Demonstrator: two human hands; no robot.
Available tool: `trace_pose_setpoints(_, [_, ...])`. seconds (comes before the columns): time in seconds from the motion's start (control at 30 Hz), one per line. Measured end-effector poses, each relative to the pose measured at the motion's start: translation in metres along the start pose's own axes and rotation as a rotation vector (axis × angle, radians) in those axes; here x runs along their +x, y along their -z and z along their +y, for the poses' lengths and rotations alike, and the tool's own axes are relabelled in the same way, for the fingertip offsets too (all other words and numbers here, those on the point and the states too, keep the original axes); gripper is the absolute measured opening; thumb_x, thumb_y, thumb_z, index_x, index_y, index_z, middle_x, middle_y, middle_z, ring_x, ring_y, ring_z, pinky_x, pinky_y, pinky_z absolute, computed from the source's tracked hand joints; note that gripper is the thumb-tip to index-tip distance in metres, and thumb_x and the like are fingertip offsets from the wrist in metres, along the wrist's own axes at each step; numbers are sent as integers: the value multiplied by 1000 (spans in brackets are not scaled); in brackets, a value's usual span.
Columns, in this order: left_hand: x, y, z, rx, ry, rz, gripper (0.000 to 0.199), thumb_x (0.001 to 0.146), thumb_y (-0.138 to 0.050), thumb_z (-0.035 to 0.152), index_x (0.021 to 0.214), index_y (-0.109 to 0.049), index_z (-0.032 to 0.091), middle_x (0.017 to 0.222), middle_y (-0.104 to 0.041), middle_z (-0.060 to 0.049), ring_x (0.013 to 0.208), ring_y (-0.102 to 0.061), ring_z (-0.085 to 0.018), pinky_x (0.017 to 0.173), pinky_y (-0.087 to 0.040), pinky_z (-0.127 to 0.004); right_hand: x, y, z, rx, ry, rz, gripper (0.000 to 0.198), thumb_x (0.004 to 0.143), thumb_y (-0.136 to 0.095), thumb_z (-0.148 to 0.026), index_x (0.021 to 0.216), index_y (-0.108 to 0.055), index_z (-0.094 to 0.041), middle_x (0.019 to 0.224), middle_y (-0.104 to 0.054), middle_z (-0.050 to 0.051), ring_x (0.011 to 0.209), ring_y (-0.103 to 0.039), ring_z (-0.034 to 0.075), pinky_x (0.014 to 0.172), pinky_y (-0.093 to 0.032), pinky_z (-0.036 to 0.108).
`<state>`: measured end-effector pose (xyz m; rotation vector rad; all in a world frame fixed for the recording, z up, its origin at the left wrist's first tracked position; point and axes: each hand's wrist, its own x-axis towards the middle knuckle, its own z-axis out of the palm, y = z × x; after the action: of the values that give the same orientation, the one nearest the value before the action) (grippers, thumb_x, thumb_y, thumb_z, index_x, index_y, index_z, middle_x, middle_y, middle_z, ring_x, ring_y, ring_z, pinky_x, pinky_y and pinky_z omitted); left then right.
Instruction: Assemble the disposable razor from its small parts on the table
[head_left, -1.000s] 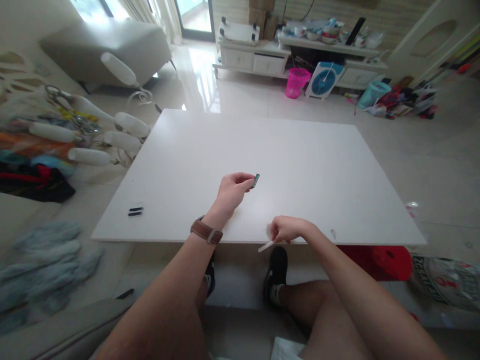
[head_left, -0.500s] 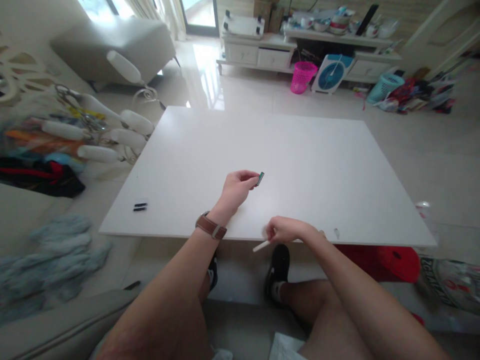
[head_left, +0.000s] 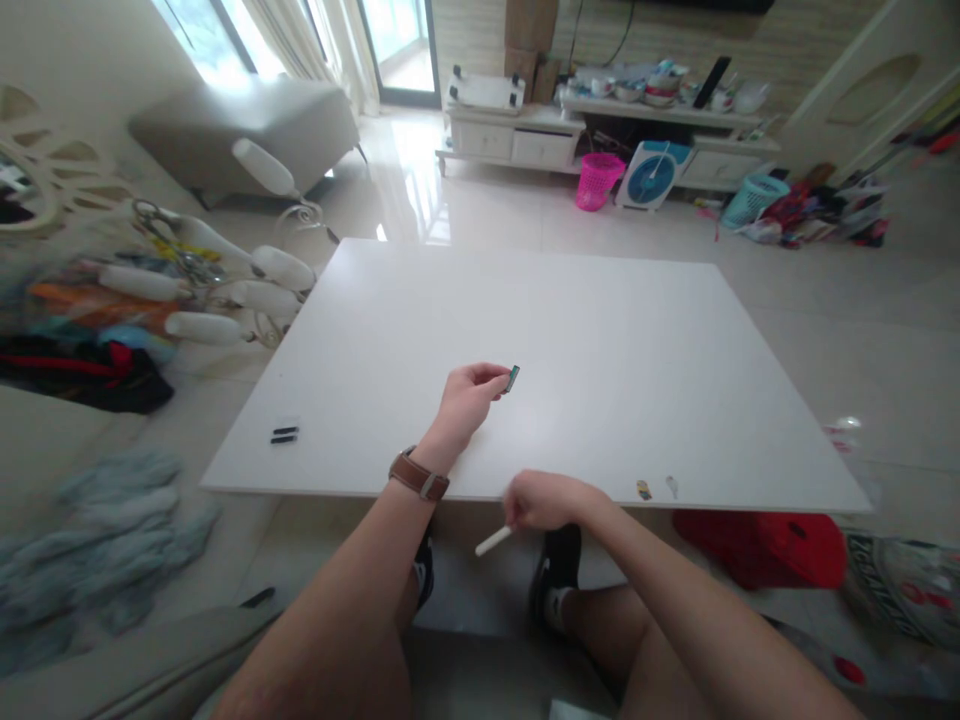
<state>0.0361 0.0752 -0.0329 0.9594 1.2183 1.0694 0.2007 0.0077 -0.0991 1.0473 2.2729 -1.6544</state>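
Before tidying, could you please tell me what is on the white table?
Two black strips lie at left, a yellowish piece and clear piece at right. Anything under the left hand, right hand or arms is hidden.

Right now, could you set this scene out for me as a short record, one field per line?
Left hand: pinches a small green piece over the white table
Right hand: holds a white stick, slanting past the near table edge
Left wrist: brown strap
Table, left end: two dark strips
Table, near edge at right: yellow-and-dark piece beside a pale piece, both too small to identify
Floor beyond: pink basket, blue-and-white fan
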Motion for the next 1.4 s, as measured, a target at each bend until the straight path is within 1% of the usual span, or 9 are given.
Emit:
trace_pose_setpoints(0.27, [3,2,6,-53,-10,23,12,70,-69,21,78,-73,13,73,-69,-5,71,-59,-13,68,-45,-26,-18,49,45,-97,-185,799,13,86,-58,-25,82,-67,-17,85,-71,6,70,-60,16,68,-44,28])
trace_pose_setpoints(0.37, [4,2,8,-71,5,36,9,71,-68,18,77,-73,14,73,-68,-4,70,-59,-13,67,-44,-26,-7,18,31,-70,-189,722,12,83,-57,-19,78,-67,-17,83,-71,6,72,-61,17,70,-45,28])
trace_pose_setpoints(0.5, [4,1,9,-83,20,35,7,72,-68,16,76,-73,13,71,-68,-4,69,-59,-13,66,-44,-26,1,-17,-15,-30,114,-45,9,73,-64,-12,75,-70,-19,71,-70,-1,64,-60,14,65,-45,24])
trace_pose_setpoints(0.57, [3,2,10,-86,12,38,6,73,-68,16,77,-73,13,72,-68,-4,69,-59,-12,67,-45,-26,-7,-3,-19,5,142,136,8,80,-62,-18,81,-70,-20,78,-71,1,68,-61,14,67,-46,25])
trace_pose_setpoints(0.67, [2,5,12,-91,1,37,7,73,-68,16,77,-73,13,73,-68,-4,69,-59,-12,67,-45,-26,-25,42,10,102,-2,748,20,89,-57,-37,88,-67,-19,90,-71,5,64,-60,14,61,-46,26])
trace_pose_setpoints(0.77, [2,8,14,-95,2,50,6,73,-68,16,77,-73,13,72,-68,-5,69,-59,-13,67,-45,-26,-29,66,52,57,-230,1018,24,84,-60,-41,86,-65,-18,81,-69,6,55,-56,14,54,-42,27])
trace_pose_setpoints(0.93, [5,7,15,-103,-2,58,6,75,-67,14,77,-73,13,72,-68,-5,68,-59,-12,67,-45,-25,1,23,46,-5,-187,848,20,84,-56,-33,75,-64,-17,80,-70,6,65,-57,16,62,-43,28])
trace_pose_setpoints(1.07, [5,1,14,-123,25,59,7,76,-65,10,76,-71,13,72,-67,-5,67,-58,-11,64,-44,-24,3,2,3,56,49,198,13,79,-63,-26,71,-67,-18,66,-67,1,60,-57,15,60,-42,25])
trace_pose_setpoints(1.4, [3,-1,4,-92,-50,17,9,77,-65,11,79,-73,13,72,-68,-3,67,-57,-11,67,-45,-24,-2,54,48,49,-224,768,31,82,-55,-39,103,-65,-19,83,-67,3,58,-63,16,55,-47,27])
